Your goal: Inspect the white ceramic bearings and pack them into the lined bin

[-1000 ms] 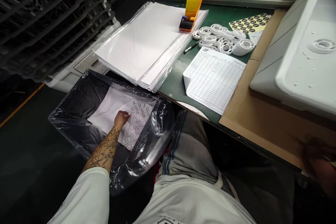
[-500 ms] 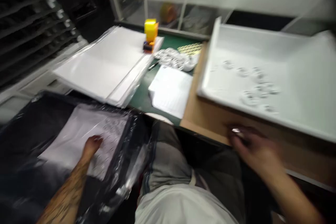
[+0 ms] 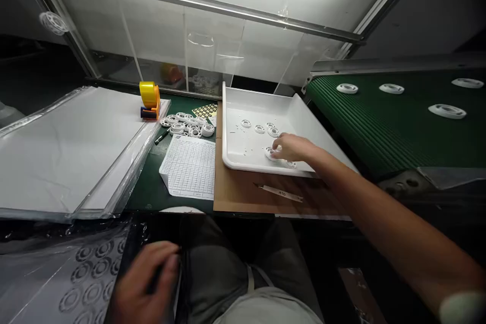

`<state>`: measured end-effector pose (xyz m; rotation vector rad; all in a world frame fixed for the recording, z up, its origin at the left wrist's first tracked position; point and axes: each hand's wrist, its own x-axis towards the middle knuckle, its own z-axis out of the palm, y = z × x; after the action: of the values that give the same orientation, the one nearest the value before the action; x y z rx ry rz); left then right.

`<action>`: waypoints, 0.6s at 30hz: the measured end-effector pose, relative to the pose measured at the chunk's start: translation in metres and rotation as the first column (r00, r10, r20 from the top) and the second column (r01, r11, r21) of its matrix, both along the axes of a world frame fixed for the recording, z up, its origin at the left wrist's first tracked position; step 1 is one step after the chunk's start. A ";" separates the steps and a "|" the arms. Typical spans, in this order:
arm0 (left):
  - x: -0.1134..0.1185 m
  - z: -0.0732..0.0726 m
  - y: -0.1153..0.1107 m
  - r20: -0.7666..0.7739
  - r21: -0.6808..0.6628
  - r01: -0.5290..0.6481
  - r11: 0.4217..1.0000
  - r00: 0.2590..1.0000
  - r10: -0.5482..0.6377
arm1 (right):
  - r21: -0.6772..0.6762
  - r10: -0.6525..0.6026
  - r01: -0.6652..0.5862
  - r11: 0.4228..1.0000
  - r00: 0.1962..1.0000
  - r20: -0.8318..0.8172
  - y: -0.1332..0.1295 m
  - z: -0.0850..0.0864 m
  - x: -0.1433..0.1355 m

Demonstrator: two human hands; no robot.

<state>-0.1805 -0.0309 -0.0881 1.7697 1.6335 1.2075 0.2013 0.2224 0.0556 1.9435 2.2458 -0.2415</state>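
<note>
My right hand point(image 3: 292, 148) reaches into a shallow white tray point(image 3: 243, 166), its thumb and fingers closed on a white bearing ring point(image 3: 270, 154) near the front wall. More white rings point(image 3: 259, 129) lie around it on the tray floor, among small white crumbs. Low at the left, my left hand point(image 3: 146, 281) is blurred; its thumb and forefinger are apart and nothing shows between them. Beside it, several rings point(image 3: 92, 293) lie in rows on a white sheet under clear film. A slim white-handled blade tool point(image 3: 283, 193) with handwriting rests on cardboard in front of the tray.
A green conveyor belt point(image 3: 364, 121) carries several rings at the right. Left of the tray are a ring pile point(image 3: 190, 124), a printed form point(image 3: 192, 167), a pen point(image 3: 162, 136) and a tape dispenser point(image 3: 150, 100) on stacked white sheets point(image 3: 72, 147). A metal-framed screen stands behind.
My view has swung right, bringing the conveyor into sight. The right hand has gone from the tray's front edge into the tray; the left has come away from the sheet of rings.
</note>
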 end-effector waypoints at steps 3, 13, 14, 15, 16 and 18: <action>0.072 -0.003 -0.011 0.123 0.041 0.350 0.936 0.928 -0.353 | -0.152 -0.041 0.053 0.987 0.996 0.086 0.037 -0.029 0.001; 0.120 -0.058 -0.008 0.156 -0.244 0.593 0.767 0.805 -0.572 | -0.219 -0.206 0.225 0.949 0.973 0.106 0.061 -0.022 0.030; 0.116 -0.062 -0.006 0.154 -0.258 0.588 0.767 0.808 -0.568 | -0.228 -0.254 0.277 0.933 0.959 0.127 0.060 -0.018 0.035; 0.112 -0.064 -0.004 0.154 -0.269 0.582 0.767 0.812 -0.562 | -0.243 -0.299 0.328 0.913 0.942 0.151 0.058 -0.016 0.040; 0.108 -0.066 -0.002 0.157 -0.276 0.576 0.769 0.817 -0.555 | -0.262 -0.336 0.372 0.891 0.926 0.173 0.054 -0.015 0.044; 0.103 -0.069 0.004 0.169 -0.286 0.563 0.776 0.826 -0.537 | -0.300 -0.382 0.426 0.854 0.903 0.196 0.041 -0.019 0.047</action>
<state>-0.0776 -0.0269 -0.1570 1.7744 1.0618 0.6749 0.2486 0.2637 0.0370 2.1399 1.5655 -0.4991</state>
